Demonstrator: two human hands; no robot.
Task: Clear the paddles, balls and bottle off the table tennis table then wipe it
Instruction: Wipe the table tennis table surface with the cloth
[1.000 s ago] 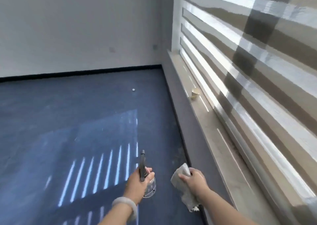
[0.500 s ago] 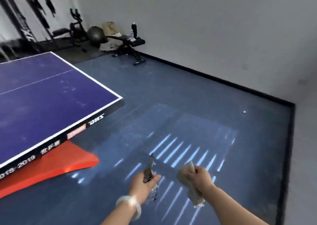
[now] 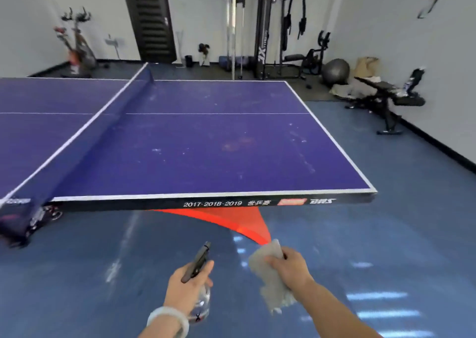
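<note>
Spray bottle (image 3: 198, 260) gripped in your left hand (image 3: 186, 286), crumpled cloth (image 3: 268, 273) clutched in your right hand (image 3: 291, 265).
The near edge of the surface (image 3: 206, 136) reads "2017·2018·2019" and "DHS". Both hands hang over the blue floor (image 3: 77, 273), short of that edge. The purple top shows pale smudges; gym gear (image 3: 383, 98) lines the walls.

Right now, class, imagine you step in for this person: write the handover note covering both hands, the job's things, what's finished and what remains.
Left hand grips a spray bottle by its trigger head.
Right hand holds a bunched cloth.
Both are short of the table tennis table.
Done: no paddles, balls or bottle on the top in view.
Left: spray and wipe; pale marks show on it.
</note>
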